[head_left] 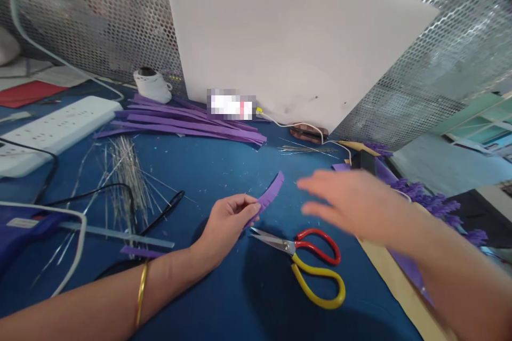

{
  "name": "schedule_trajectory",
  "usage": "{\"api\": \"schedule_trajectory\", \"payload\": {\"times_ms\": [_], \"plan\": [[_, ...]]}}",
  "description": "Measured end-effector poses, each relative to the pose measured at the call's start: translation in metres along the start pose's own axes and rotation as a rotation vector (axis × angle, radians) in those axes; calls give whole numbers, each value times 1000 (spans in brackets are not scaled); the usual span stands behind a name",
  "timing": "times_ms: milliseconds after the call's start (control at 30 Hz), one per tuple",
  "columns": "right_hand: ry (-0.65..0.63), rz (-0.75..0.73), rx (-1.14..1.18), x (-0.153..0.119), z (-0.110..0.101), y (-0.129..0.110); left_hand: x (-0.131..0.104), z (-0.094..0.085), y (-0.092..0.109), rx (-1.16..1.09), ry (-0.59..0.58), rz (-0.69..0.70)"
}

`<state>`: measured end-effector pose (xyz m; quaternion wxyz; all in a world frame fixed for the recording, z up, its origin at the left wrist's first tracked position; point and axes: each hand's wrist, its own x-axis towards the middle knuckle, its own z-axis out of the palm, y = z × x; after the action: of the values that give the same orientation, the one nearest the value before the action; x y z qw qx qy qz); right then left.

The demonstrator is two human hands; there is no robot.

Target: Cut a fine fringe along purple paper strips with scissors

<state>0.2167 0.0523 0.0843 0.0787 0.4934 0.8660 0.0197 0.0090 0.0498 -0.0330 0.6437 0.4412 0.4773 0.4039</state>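
Between thumb and fingers, my left hand (231, 222) pinches a short purple strip (272, 191) with small cuts along one edge. The strip's free end points up and to the right. My right hand (340, 197) is raised over the table to the right of the strip, smeared by motion. Its fingers stretch to the left, apart from each other, and nothing shows in them. Scissors (290, 246) with one red and one yellow handle lie on the blue table just below both hands, blades pointing left and slightly parted.
Long purple strips (192, 122) lie at the back. Thin metal wires (128, 170) are bunched at the left, near a white power strip (60, 130) and a blue glue gun (28, 234). Purple flower-like pieces (436, 202) lie on the right. A white board (296, 32) stands behind.
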Motion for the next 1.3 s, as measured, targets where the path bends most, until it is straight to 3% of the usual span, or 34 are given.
{"api": "schedule_trajectory", "payload": {"times_ms": [100, 267, 367, 500, 667, 967, 1300], "plan": [[236, 126, 65, 78, -21, 21, 0, 1, -1, 2, -3, 10], [338, 223, 93, 208, -11, 50, -1, -1, -4, 26, -9, 12], [341, 290, 137, 259, 7, 68, 0, -1, -7, 36, -14, 9], [323, 359, 207, 303, 31, 81, 2, 0, -12, 52, -3, 19], [307, 428, 305, 327, 50, 84, 3, 3, -15, 104, 1, 25], [310, 490, 476, 333, 51, 89, 4, 2, -18, 151, -5, 26], [221, 382, 729, 334, 58, 100, 2, 2, -14, 165, -11, 9]]}}
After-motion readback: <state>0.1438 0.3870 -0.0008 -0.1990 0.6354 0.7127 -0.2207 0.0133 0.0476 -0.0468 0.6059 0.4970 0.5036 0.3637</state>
